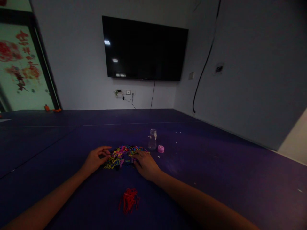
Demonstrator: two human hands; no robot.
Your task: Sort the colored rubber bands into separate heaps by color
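Observation:
A spread pile of small multicoloured loops (pixel 118 154), which look like rubber bands, lies on the dark purple surface in front of me. My left hand (pixel 97 156) is at the pile's left edge, thumb and fingers apart. Over the right side of the pile rests my right hand (pixel 145 164), its fingers touching the loops and the thumb held apart. Neither hand visibly grips anything. Closer to me sits a separate small heap of red loops (pixel 129 200). Beyond the right hand stand a clear, upright bottle (pixel 153 140) without a cap and a pink cap (pixel 161 149).
The purple surface (pixel 216 179) stretches to the walls, with white scraps scattered on the right. A black television (pixel 144 48) hangs ahead above sockets (pixel 124 92). A dark cable (pixel 203 67) runs down the right wall. Small orange objects (pixel 47 108) sit far left by the door.

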